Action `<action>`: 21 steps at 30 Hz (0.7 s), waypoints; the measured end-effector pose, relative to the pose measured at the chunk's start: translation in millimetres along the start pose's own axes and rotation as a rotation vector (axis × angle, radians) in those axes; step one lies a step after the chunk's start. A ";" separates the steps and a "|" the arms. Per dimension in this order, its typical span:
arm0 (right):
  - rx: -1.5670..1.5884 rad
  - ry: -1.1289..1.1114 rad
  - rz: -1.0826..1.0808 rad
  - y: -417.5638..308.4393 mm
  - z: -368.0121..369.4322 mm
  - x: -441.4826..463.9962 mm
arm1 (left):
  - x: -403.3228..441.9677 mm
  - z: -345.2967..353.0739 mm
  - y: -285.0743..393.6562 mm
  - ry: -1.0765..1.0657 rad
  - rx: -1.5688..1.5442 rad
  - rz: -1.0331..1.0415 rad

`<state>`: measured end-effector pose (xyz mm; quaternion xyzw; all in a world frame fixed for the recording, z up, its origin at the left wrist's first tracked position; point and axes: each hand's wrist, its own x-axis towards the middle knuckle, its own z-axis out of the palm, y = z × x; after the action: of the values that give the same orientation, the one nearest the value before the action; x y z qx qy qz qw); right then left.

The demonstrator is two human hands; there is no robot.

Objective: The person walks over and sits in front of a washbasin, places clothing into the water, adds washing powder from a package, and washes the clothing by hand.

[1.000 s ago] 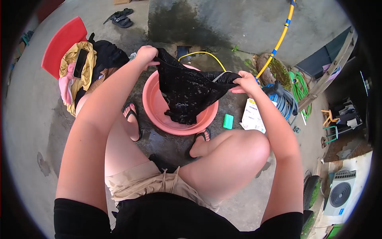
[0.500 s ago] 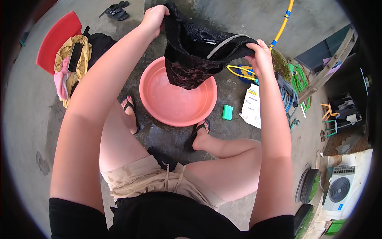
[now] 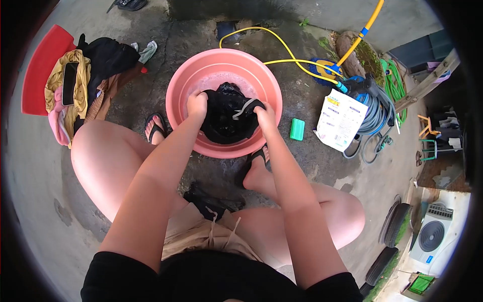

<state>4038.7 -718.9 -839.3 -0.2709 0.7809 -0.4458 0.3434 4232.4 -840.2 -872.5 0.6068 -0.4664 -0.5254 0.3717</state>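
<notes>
Black shorts (image 3: 227, 117) with an elastic waist and a pale grey drawstring lie bunched inside a pink plastic basin (image 3: 173, 95). Whitish, sudsy water shows in the basin behind them. My left hand (image 3: 196, 104) is closed on the left edge of the waistband, just inside the basin. On the other side, my right hand (image 3: 265, 117) grips the waistband near the drawstring. The lower part of the shorts is hidden in folds, and I cannot see how deep it sits in the water.
A green soap bar or box (image 3: 297, 129) and a white printed bag (image 3: 341, 121) lie right of the basin. Beyond them is a coiled hose (image 3: 375, 108). A yellow hose (image 3: 284, 45) runs behind. Clothes and a phone (image 3: 70, 77) rest on a red chair (image 3: 43, 70) at left.
Both hands have come down and closer together, lowering the shorts from above the basin into it. The shorts were held stretched open and now are bunched. My view has shifted too.
</notes>
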 end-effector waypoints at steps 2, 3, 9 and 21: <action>-0.117 -0.036 -0.061 31.7 16.4 4.8 | -4.3 0.9 -29.4 -0.086 0.207 0.096; -0.168 -0.047 -0.046 26.1 22.6 -5.3 | -5.5 0.5 -42.0 -0.133 0.311 0.143; -0.646 -0.046 -0.314 42.5 62.5 14.8 | -6.4 6.9 -56.6 -0.099 0.799 0.716; -0.818 -0.035 -0.615 85.9 129.0 140.9 | 86.4 68.8 -113.7 -0.134 1.024 0.669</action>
<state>4042.0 -848.3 -1003.9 -0.6078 0.7698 -0.1797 0.0754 4185.7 -887.3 -1016.4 0.4948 -0.8470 -0.1265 0.1477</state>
